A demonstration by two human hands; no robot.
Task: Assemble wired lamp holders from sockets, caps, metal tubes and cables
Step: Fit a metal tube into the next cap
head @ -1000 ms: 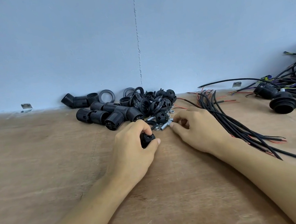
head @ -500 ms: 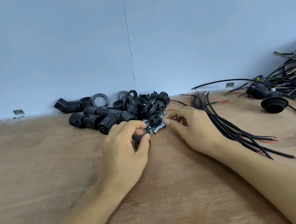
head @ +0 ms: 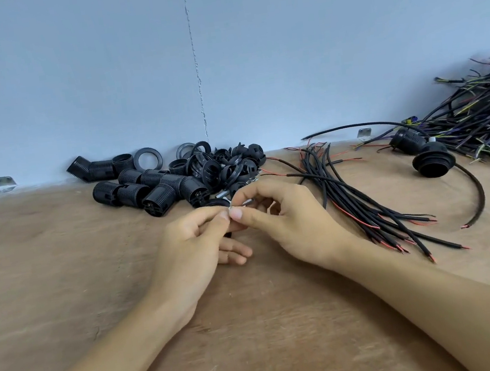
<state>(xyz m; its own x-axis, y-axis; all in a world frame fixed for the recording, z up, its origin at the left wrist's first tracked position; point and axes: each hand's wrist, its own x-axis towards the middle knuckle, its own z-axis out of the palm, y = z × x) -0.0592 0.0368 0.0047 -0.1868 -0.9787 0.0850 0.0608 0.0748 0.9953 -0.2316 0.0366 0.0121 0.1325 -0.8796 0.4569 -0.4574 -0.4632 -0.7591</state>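
Head view, sockets [head: 157,193] behind hands [head: 189,248] [head: 292,222], perhaps pinching tube [head: 247,202]

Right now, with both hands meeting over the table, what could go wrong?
The small metal tube pinched by the right hand could slip and roll into the pile of black sockets. The left hand hides most of its black cap, so threading may misalign. The right wrist could drag the loose cables.

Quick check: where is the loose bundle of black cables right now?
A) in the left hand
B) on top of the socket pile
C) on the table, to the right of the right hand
C: the cables lie spread on the table just right of the right hand, which pinches a small metal tube instead.
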